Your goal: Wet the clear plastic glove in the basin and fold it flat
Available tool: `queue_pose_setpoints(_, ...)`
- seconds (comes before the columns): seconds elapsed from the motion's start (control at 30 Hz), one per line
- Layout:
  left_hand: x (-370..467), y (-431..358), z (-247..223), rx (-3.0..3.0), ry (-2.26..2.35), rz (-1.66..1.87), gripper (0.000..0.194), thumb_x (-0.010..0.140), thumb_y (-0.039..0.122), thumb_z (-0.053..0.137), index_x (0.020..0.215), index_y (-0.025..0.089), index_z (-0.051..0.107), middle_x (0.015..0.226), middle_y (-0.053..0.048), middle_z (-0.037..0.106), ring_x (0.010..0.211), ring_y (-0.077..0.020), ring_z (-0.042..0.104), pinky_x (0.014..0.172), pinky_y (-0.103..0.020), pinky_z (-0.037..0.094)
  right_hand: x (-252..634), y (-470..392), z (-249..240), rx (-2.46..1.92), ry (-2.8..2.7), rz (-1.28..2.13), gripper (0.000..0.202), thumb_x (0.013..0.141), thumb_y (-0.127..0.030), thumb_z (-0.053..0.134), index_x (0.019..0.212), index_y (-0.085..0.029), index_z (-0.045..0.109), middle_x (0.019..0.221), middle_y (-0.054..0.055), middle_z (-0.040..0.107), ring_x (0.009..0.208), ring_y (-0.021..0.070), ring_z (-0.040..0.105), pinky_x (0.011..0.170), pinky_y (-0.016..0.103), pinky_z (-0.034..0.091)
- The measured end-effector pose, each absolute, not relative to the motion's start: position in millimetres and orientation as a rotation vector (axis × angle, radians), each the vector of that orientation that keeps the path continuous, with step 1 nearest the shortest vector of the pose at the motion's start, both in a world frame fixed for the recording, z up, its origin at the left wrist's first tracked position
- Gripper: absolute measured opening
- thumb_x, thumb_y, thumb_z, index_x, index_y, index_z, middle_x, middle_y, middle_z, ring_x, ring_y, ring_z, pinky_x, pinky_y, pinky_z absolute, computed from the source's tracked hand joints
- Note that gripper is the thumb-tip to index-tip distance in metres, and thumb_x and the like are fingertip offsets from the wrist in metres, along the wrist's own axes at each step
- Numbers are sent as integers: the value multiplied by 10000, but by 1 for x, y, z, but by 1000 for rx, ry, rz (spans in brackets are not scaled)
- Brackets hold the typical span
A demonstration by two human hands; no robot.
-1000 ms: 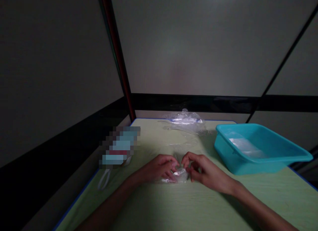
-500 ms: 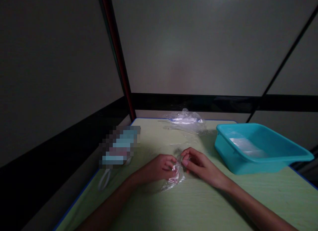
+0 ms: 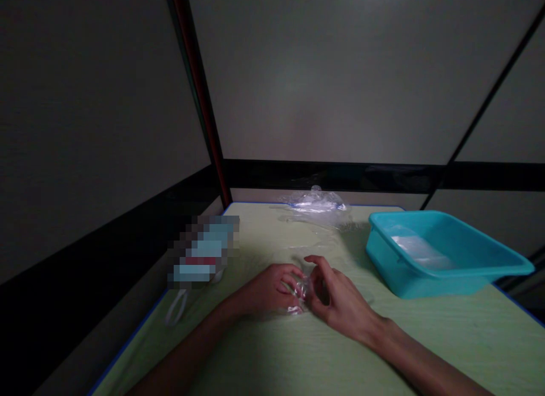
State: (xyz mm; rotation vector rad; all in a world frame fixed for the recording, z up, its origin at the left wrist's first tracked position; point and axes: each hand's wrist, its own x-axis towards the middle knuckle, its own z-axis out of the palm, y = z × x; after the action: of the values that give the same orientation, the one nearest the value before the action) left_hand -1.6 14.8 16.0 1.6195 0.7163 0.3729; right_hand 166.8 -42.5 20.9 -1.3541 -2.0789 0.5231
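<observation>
A small clear plastic bag (image 3: 303, 287) with something pinkish-red showing in it is between my two hands, low over the table. My left hand (image 3: 272, 287) has its fingers curled round the bag's left side, covering much of it. At the bag's right edge is my right hand (image 3: 340, 297), index finger raised and bent, with thumb and other fingers closed in against the plastic. What lies inside the bag is too small and shiny to make out.
A turquoise plastic basin (image 3: 443, 285) stands at the right, with clear flat plastic sheets or bags (image 3: 419, 251) inside. Crumpled clear plastic (image 3: 319, 206) lies at the table's far edge. A pixelated item with a white loop strap (image 3: 176, 308) is at the left. Panelled walls enclose the light-green table (image 3: 272, 362).
My right hand has turned and come lower, its index finger now lifted off the plastic. The bag is bunched closer to my left hand, which has hardly moved.
</observation>
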Motion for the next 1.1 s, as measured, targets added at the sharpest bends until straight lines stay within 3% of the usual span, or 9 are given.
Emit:
queue_pose_setpoints(0.23,-2,14,17,1627,768,355,428,571,121,615,978,147,486,787,-8,589,630,-135,592,570,-232,438,176,-36,22,-1300,-1918,670,510,657,-28,409,1119,-204,285,674,-39,527,536,103,466,478,199,319)
queue_pose_setpoints(0.6,-2,12,20,1664,769,389,420,576,131,615,974,150,484,836,-29,575,642,-140,600,530,-207,440,184,-28,27,-1241,-1762,840,399,687,-86,422,1059,-186,315,644,-44,499,536,97,448,483,198,346)
queue_pose_setpoints(0.87,1,10,25,1737,885,514,525,638,174,560,1118,204,349,818,6,521,434,-62,509,375,-171,388,185,-25,21,-1215,-1807,846,324,760,-144,412,1069,-189,324,660,-34,507,534,97,454,478,198,353)
queue_pose_setpoints(0.97,-1,9,26,2079,1002,730,398,653,148,546,1035,187,443,816,8,502,487,-53,465,465,-185,404,186,-25,23,-1258,-1852,637,298,744,-114,427,1032,-183,388,790,9,528,610,109,483,549,223,387)
queue_pose_setpoints(1.1,-3,2,30,2587,859,853,226,724,117,466,940,159,516,886,-44,503,794,-144,484,730,-263,406,187,-28,32,-1210,-1994,436,228,745,-50,387,893,-170,512,842,38,525,769,140,495,694,263,394)
